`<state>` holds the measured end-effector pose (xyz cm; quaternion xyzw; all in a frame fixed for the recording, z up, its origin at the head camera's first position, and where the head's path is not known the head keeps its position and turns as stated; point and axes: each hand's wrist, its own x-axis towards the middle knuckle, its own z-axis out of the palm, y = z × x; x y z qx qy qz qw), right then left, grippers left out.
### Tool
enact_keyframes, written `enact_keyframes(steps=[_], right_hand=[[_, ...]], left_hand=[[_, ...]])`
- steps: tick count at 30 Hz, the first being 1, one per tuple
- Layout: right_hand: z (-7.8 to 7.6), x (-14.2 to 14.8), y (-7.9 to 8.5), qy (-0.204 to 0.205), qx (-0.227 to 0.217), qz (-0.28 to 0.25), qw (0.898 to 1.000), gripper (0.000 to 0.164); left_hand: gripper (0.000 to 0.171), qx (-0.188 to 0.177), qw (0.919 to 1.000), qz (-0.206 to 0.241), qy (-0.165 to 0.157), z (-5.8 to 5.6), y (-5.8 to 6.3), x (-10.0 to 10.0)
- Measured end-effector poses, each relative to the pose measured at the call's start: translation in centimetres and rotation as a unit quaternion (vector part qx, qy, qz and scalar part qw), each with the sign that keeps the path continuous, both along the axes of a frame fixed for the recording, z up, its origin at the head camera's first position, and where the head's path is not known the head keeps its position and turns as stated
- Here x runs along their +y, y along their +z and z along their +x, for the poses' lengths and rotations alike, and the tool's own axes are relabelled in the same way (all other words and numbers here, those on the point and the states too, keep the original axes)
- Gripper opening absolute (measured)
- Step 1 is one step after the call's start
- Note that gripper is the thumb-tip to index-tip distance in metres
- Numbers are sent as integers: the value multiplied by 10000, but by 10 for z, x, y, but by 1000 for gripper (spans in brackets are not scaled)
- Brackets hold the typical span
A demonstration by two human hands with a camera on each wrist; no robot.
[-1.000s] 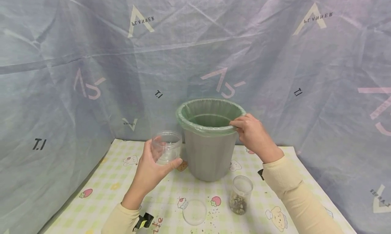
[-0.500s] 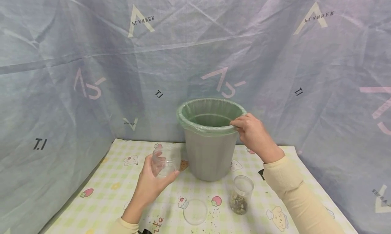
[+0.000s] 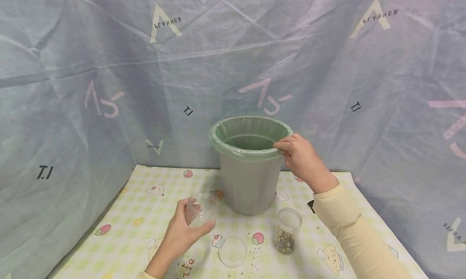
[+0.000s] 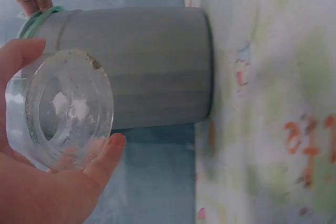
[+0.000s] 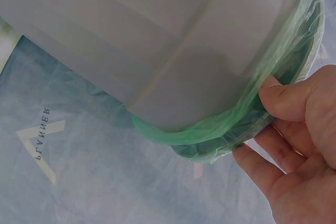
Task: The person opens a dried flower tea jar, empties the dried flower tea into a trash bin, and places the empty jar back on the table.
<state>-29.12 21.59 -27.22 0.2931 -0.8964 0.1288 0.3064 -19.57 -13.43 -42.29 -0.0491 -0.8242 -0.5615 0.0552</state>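
My left hand (image 3: 183,230) holds a clear plastic jar (image 3: 203,211) over the tablecloth, in front of the bin and to its left. Thumb and fingers wrap round its sides, and dark specks cling near its edge (image 4: 96,62) in the left wrist view. A grey trash bin (image 3: 251,186) stands upright at the back, lined with a green bag (image 3: 233,149) folded over its rim. My right hand (image 3: 303,159) grips that rim on the right side, thumb outside on the bag, as the right wrist view shows.
A second clear jar (image 3: 285,234), partly filled with brownish bits, stands right of the bin's front. Nearer me lies a round clear lid (image 3: 232,251) on the checked tablecloth (image 3: 123,238), with dark crumbs scattered beside it. Grey-blue curtains (image 3: 182,68) enclose the back and sides.
The left hand has lowered the clear jar from beside the bin and brought it nearer to me. My right hand keeps its place on the rim.
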Motion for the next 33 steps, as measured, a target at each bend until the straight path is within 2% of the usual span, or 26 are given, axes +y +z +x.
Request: enact_keyframes(steps=[5, 9, 15, 19, 23, 28, 33], right_hand=[[0, 0, 0, 13, 10, -8, 10000, 35], [-1, 1, 0, 50, 33, -14, 10000, 35], [-1, 0, 2, 53, 13, -48, 10000, 35], [-1, 0, 1, 50, -10, -56, 10000, 35], [-1, 1, 1, 47, -26, -40, 10000, 35], [-2, 1, 2, 16, -12, -15, 10000, 36], [-1, 1, 2, -10, -51, -10, 10000, 36]], left_hand=[[91, -347, 9992, -173, -32, 0, -11, 0], [92, -393, 9980, -489, 79, 0, -18, -4], [93, -511, 9971, -544, 119, 2, -30, -10], [96, -565, 9947, -830, 206, 3, -37, -14], [100, -537, 9922, -1114, 164, 3, -41, -17], [105, -700, 9879, -1381, 50, 4, -43, -19], [107, -725, 9855, -1536, -43, 4, -48, -21]])
